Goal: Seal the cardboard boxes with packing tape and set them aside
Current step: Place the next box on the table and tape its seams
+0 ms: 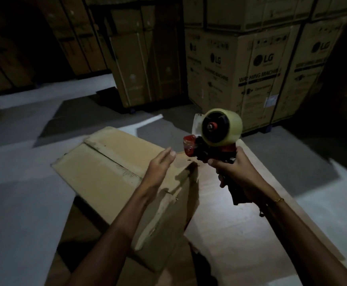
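Note:
A brown cardboard box (110,168) lies in front of me with its top flaps folded down and a seam running along the middle. My left hand (160,168) hovers over the box's right end, fingers straight and together. My right hand (236,178) grips the handle of a red and black tape dispenser (212,145) carrying a roll of clear packing tape (222,126). The dispenser is held up just right of the box, its red front end close to my left fingertips.
The box rests on a flat cardboard sheet (240,223) spread on the grey floor (13,193). Tall printed appliance cartons (257,75) stand stacked at the back right, and more cartons (147,65) stand behind in the dark.

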### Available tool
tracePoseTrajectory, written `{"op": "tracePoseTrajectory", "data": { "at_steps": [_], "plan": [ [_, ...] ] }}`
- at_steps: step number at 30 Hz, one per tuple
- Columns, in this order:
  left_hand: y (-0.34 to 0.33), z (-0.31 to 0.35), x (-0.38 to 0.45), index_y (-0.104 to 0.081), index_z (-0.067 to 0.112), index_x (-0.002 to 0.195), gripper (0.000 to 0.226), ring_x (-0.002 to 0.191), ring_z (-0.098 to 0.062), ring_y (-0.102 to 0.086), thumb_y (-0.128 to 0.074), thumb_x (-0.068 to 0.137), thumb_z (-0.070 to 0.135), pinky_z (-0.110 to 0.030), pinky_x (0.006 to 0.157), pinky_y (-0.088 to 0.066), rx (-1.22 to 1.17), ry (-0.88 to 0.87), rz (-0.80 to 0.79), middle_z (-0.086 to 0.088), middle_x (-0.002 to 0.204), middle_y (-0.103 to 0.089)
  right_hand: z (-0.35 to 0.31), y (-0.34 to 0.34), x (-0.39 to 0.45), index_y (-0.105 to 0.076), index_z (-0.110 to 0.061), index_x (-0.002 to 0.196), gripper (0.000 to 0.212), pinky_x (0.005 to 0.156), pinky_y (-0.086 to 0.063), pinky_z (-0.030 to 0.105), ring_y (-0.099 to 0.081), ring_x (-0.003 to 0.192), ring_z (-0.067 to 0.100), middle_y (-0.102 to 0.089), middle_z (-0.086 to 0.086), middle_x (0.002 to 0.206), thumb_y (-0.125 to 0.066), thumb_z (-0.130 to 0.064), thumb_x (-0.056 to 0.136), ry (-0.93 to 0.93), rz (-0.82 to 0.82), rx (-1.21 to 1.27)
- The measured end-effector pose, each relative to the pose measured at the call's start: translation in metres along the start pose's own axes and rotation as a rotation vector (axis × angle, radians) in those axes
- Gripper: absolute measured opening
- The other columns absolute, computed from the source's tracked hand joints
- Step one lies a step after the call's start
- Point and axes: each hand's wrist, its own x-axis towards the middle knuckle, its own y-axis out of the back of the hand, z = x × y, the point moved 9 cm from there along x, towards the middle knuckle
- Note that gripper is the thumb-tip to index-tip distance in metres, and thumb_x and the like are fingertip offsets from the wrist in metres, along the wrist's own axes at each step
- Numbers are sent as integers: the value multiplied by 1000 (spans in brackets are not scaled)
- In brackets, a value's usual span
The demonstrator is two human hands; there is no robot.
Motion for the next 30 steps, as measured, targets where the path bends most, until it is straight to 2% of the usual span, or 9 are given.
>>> {"op": "tracePoseTrajectory", "data": {
  "at_steps": [4,8,13,15,17,20,24,27,30],
  "plan": [
    [12,21,-8,-46,15,145,51,135,-14,-51,-47,103,43,-34,118,-35,-386,23,-101,3,137,-60,-25,-53,12,-35,-23,139,72,59,-54,32,-67,77,22,-62,16,113,-82,-26,84,50,-92,-11],
    [67,22,-5,-59,12,131,43,119,-15,-66,-45,105,43,-31,106,-47,-439,10,-40,-3,125,-71,-47,-99,22,-35,-27,136,69,61,-52,37,-62,77,25,-60,18,114,-81,-18,86,54,-123,18],
    [180,-6,-2,-68,16,111,28,104,-17,-72,-48,106,34,-34,94,-54,-172,7,267,-6,112,-75,-69,-160,47,-34,-30,140,75,61,-54,40,-62,70,25,-63,25,108,-84,-26,84,61,-202,-27],
    [227,-20,1,-70,21,97,21,102,-20,-70,-52,105,30,-37,90,-56,-13,13,394,-2,103,-75,-74,-189,55,-37,-28,136,67,59,-53,40,-60,67,24,-64,22,99,-81,-23,86,50,-218,-14],
    [273,-30,9,-71,21,94,19,99,-21,-67,-57,102,30,-45,91,-57,169,3,498,1,97,-73,-78,-218,60,-44,-22,129,53,55,-52,37,-57,61,22,-62,14,83,-78,-19,88,29,-231,40],
    [329,-34,26,-72,18,105,18,107,-27,-64,-60,100,30,-43,96,-52,473,-17,585,-5,112,-71,-73,-257,70,-52,-11,131,48,53,-51,35,-55,58,22,-56,8,71,-75,-20,90,-41,-278,127],
    [383,-46,55,-64,21,126,34,129,-34,-45,-61,97,37,-44,110,-37,805,50,594,-9,141,-52,-64,-292,81,-56,-9,130,46,52,-50,33,-54,58,20,-56,7,70,-73,-24,90,-161,-293,198],
    [409,-70,81,-47,22,146,57,139,-38,-35,-54,97,52,-48,117,-25,909,198,472,-13,152,-41,-56,-309,86,-63,-8,120,36,50,-48,30,-51,56,18,-54,6,69,-70,-28,91,-252,-295,238],
    [413,-96,97,-37,20,152,68,140,-40,-34,-48,98,60,-49,113,-30,856,299,317,-16,153,-40,-44,-316,89,-56,-8,130,46,48,-47,29,-49,55,16,-53,6,68,-67,-33,92,-341,-277,290]
  ]
}}
